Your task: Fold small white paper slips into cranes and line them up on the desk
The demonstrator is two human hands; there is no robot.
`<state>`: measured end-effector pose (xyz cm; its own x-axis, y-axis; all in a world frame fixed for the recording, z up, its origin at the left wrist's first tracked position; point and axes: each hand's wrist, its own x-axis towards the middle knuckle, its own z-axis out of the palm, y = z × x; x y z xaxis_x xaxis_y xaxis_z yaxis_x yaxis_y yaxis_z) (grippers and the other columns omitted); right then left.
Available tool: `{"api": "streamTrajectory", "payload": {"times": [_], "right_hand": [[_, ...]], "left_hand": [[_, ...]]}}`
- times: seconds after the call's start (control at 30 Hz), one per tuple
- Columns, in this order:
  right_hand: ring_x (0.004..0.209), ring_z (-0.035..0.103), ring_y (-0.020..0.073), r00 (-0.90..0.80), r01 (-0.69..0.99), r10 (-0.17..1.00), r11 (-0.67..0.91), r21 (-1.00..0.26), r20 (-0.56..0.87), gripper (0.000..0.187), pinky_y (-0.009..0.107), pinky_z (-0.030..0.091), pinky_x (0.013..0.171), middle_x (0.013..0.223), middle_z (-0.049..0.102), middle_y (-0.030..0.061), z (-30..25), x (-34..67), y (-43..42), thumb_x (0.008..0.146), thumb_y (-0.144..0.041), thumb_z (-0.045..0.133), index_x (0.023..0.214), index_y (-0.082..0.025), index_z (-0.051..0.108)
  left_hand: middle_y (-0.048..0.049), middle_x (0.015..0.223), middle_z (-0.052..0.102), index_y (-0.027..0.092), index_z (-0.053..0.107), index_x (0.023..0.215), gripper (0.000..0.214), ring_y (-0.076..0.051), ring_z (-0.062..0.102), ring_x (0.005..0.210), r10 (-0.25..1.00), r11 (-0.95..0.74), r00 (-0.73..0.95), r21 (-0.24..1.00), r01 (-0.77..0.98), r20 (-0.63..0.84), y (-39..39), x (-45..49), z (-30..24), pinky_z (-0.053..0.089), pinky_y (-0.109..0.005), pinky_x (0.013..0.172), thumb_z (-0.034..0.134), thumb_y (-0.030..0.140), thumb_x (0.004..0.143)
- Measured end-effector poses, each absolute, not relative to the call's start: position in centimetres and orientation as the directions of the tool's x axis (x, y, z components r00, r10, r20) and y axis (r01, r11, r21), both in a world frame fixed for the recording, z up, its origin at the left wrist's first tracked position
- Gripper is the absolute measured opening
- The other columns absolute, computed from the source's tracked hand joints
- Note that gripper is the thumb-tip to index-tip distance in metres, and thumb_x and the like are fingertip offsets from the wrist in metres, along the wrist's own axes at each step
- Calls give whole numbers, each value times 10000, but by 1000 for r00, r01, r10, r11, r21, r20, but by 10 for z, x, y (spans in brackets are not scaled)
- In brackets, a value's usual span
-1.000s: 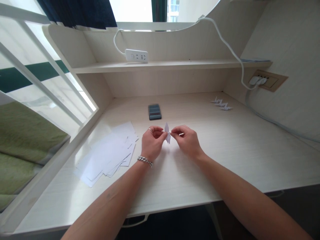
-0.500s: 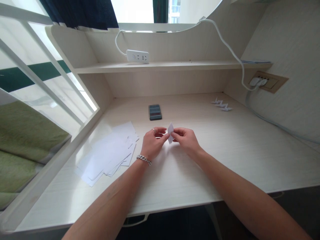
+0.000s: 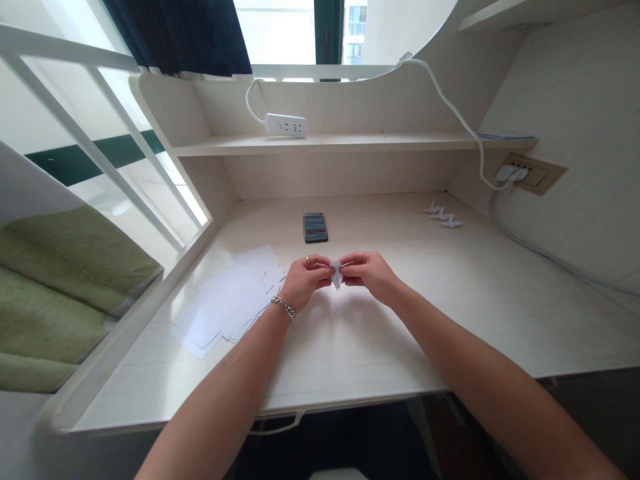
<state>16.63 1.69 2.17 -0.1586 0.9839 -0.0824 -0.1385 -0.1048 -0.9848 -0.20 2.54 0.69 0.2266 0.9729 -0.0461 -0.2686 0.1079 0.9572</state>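
A small folded white paper (image 3: 337,275) is held between both hands just above the desk, its pointed end downward. My left hand (image 3: 306,283), with a ring and a chain bracelet, pinches its left side. From the right, my right hand (image 3: 369,273) pinches the other side between thumb and fingers. Part of the paper is hidden by the fingertips. Left of my left hand, loose white paper sheets (image 3: 235,287) lie in a spread pile. Several folded paper cranes (image 3: 443,216) stand in a row at the back right of the desk.
Behind my hands lies a dark, phone-sized object (image 3: 315,228), its top blurred out. A white power strip (image 3: 285,125) rests on the shelf (image 3: 350,144). A white cable (image 3: 463,120) runs to the wall socket (image 3: 534,173). A white railing (image 3: 113,157) borders the left side.
The folded paper has changed from an upright diamond to a wider shape with a point downward. Both hands now grip its opposite sides, and the camera view has shifted slightly.
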Motion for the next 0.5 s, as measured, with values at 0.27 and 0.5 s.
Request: {"api": "streamTrajectory", "payload": {"times": [0.27, 0.5], "right_hand": [[594, 641, 139, -212, -264, 976, -108, -958, -52, 171, 266, 536, 603, 634, 687, 19, 17, 160, 18, 549, -211, 779, 702, -159, 726], [653, 649, 152, -191, -187, 981, 3, -982, 39, 228, 287, 528, 640, 691, 693, 41, 11, 167, 8, 654, -351, 757, 739, -145, 706]], "left_hand": [[-32, 655, 679, 126, 701, 710, 194, -131, 645, 636, 964, 78, 265, 956, -283, 0, 24, -11, 11, 519, -279, 656, 820, 177, 566], [-56, 645, 699, 123, 720, 694, 135, -141, 637, 614, 964, -72, 247, 991, -114, 98, 20, -4, 10, 510, -278, 632, 781, 176, 587]]}}
